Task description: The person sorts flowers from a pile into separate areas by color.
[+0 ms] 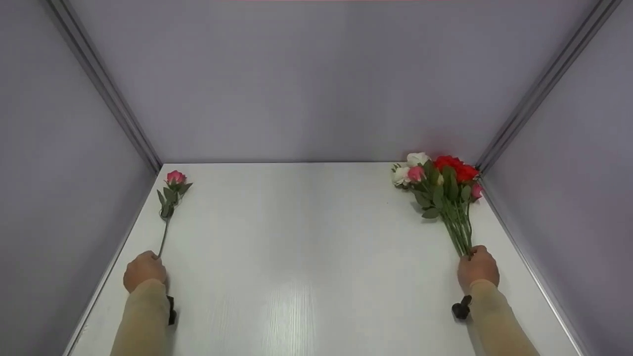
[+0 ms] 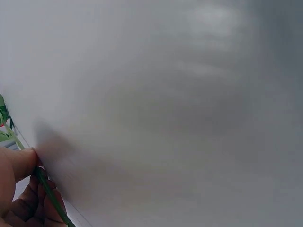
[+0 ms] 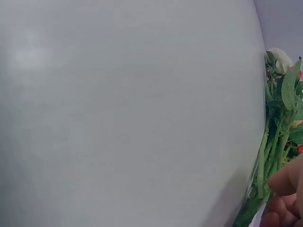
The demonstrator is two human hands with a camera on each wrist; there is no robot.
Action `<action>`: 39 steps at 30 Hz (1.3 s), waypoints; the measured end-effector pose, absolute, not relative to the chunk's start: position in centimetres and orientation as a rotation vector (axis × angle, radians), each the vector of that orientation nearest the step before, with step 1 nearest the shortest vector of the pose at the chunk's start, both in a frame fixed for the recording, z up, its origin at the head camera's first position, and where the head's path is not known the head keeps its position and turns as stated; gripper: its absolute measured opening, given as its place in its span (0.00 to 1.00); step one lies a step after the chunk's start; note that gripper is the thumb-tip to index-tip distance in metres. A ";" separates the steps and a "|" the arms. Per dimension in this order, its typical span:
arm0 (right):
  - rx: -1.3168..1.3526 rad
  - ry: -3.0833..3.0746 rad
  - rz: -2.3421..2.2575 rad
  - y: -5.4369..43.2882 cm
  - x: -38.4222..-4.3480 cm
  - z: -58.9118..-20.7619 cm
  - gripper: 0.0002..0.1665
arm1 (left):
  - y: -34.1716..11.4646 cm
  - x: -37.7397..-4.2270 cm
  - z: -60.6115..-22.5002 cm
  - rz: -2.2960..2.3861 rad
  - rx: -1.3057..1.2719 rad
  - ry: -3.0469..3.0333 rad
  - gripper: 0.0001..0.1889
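On the left of the white table (image 1: 296,237), my left hand (image 1: 145,272) pinches the lower stem of a single pink rose (image 1: 176,177). Its green stem (image 2: 51,196) runs between thumb and fingers in the left wrist view, and the bloom points toward the back wall. At the right, a bunch of flowers (image 1: 437,185) with red, white and pink blooms lies with its heads near the back corner. My right hand (image 1: 478,269) grips the lower ends of its gathered stems; thumb and fingertips lie against the green stems (image 3: 265,170) in the right wrist view.
Grey panels enclose the table: a back wall (image 1: 306,79), a left wall (image 1: 59,198) and a right wall (image 1: 573,163). The bunch's blooms lie close to the back and right edges. A black wrist device (image 1: 461,309) sits at the right sleeve.
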State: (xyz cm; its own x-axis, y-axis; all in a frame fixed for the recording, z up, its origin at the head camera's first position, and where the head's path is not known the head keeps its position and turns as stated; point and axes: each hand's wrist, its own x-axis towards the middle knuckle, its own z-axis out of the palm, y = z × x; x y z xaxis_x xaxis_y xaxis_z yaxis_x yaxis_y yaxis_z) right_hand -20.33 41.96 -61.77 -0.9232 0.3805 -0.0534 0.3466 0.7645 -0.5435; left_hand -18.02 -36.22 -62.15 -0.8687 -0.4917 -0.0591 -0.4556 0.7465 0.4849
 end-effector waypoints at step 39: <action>-0.494 -3.033 0.632 41.8 -23.6 -61.3 0.28 | -35.5 -17.4 -61.9 -0.774 0.776 -2.848 0.12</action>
State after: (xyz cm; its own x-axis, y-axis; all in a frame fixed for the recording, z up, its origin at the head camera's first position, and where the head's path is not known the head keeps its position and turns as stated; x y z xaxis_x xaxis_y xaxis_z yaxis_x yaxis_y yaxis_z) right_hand -23.64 41.81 -61.29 -0.9504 0.3052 -0.0590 0.3034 0.8692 -0.3904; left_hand -17.38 -35.54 -61.86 -0.8667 -0.4968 -0.0448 -0.4511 0.7424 0.4954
